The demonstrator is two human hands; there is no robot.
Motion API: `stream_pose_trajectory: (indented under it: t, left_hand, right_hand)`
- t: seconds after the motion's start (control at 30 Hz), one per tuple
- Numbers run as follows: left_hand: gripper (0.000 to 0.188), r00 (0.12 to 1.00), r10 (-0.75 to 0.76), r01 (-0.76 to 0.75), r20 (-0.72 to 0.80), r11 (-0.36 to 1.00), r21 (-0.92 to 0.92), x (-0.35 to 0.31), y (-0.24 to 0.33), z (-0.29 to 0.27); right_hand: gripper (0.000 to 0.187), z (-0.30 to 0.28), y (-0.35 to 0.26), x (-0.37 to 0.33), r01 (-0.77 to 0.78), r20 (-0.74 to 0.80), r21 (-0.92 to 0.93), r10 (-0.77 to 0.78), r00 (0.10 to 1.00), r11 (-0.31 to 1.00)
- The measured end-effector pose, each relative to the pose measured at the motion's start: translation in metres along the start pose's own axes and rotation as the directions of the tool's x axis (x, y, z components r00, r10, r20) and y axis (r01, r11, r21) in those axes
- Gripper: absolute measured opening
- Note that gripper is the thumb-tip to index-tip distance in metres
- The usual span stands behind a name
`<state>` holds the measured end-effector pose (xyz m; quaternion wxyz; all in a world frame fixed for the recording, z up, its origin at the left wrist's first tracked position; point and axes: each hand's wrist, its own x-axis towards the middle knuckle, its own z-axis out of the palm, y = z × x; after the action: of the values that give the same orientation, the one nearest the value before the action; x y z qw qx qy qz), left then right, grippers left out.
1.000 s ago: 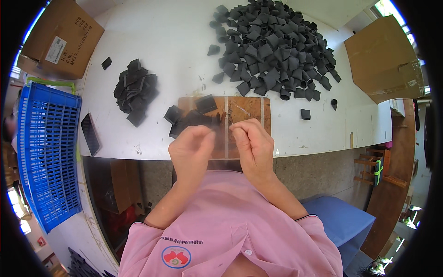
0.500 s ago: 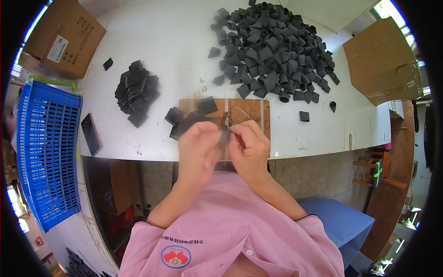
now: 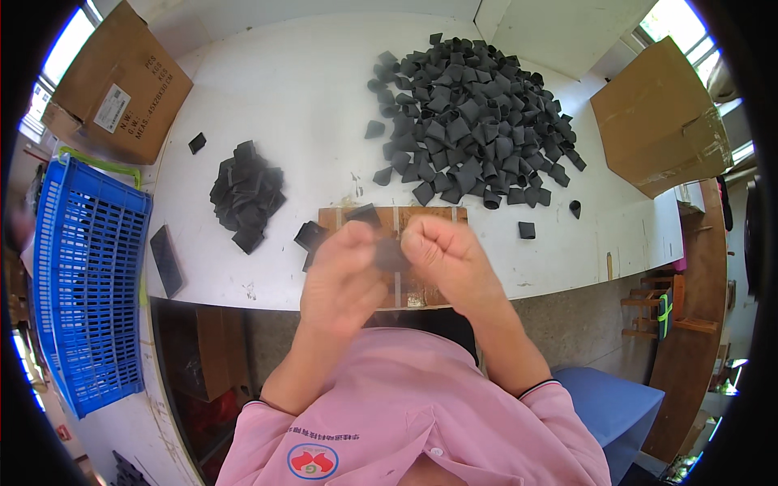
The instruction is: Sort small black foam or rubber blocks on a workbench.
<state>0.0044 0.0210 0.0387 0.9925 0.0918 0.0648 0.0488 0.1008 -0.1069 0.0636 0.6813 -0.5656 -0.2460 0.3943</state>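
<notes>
Bridging left hand (image 3: 347, 275) and right hand (image 3: 452, 257), a dark piece (image 3: 391, 256) is pinched near the counter (image 3: 559, 257) edge, open room rightward.

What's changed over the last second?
The left hand and right hand appear nearer the far edge of the brown board; a blurred dark piece shows between them; any change of grip is unclear. The table sits lower in frame. Large pile and small pile look unchanged.
</notes>
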Motion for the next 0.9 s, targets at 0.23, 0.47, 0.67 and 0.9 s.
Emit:
stream_pose_trajectory:
  t: [0.23, 0.47, 0.67, 0.9]
  left_hand:
    - [0.015, 0.993, 0.041, -0.007, -0.109, 0.956, 0.292, 0.009, 0.000, -0.016]
    - [0.029, 0.771, 0.440, -0.458, 0.461, -0.122, 0.881, 0.019, -0.004, -0.002]
    - [0.014, 0.820, 0.482, -0.444, 0.308, 0.196, 0.874, 0.017, -0.010, -0.001]
    - [0.013, 0.827, 0.525, -0.440, 0.201, 0.383, 0.812, 0.011, -0.012, 0.004]
  right_hand:
    - [0.020, -0.017, 0.036, 0.023, -0.097, 0.089, 0.090, 0.089, 0.992, 0.991]
    - [0.020, -0.005, 0.024, 0.007, 0.356, -0.179, -0.556, -0.527, 0.831, 0.751]
    - [0.038, 0.008, 0.018, 0.001, 0.443, -0.083, -0.650, -0.637, 0.766, 0.617]
    - [0.026, 0.013, 0.020, 0.004, 0.377, -0.127, -0.720, -0.645, 0.753, 0.583]
